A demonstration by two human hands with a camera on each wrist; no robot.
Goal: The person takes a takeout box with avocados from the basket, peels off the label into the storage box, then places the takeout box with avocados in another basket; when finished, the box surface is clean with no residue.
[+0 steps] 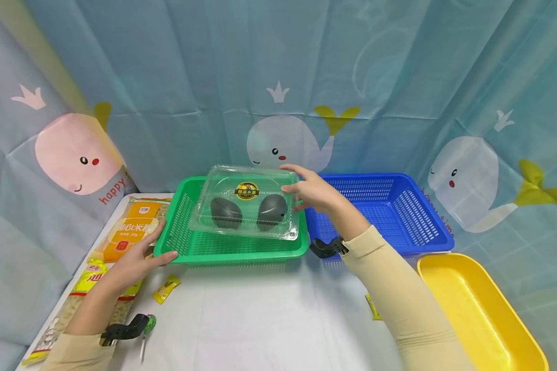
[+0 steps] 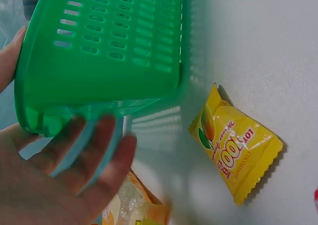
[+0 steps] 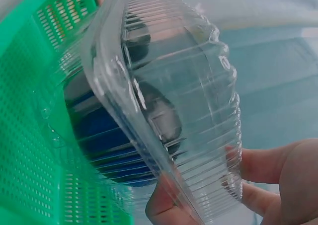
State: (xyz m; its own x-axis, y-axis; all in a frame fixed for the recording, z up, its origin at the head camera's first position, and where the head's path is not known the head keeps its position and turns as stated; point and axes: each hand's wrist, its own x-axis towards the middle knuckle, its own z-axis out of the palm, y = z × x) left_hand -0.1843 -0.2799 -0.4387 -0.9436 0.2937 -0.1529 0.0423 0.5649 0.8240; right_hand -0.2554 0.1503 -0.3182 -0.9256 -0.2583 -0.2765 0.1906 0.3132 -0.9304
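Observation:
My right hand (image 1: pixel 306 190) grips the right end of a clear plastic clamshell box (image 3: pixel 198 86), with fingers on both its faces. Held tilted over the green basket (image 1: pixel 232 257), the box bears a black and yellow label and contains two dark, rounded objects (image 1: pixel 226 213). One of them shows blue in the right wrist view. My left hand (image 1: pixel 136 257) is at the green basket's front left corner. Its thumb lies against the rim and the other fingers reach round the outside. A yellow candy packet (image 2: pixel 236 148) lies on the table just below that corner.
A blue basket (image 1: pixel 380 216) stands to the right, a yellow tray (image 1: pixel 485 309) nearer at far right. Food bags (image 1: pixel 130 229) lie along the left edge, with a lollipop (image 1: pixel 149 324) near my left wrist. Another yellow packet (image 1: pixel 373 307) lies by my right forearm. Curtains (image 1: pixel 241 67) hang behind.

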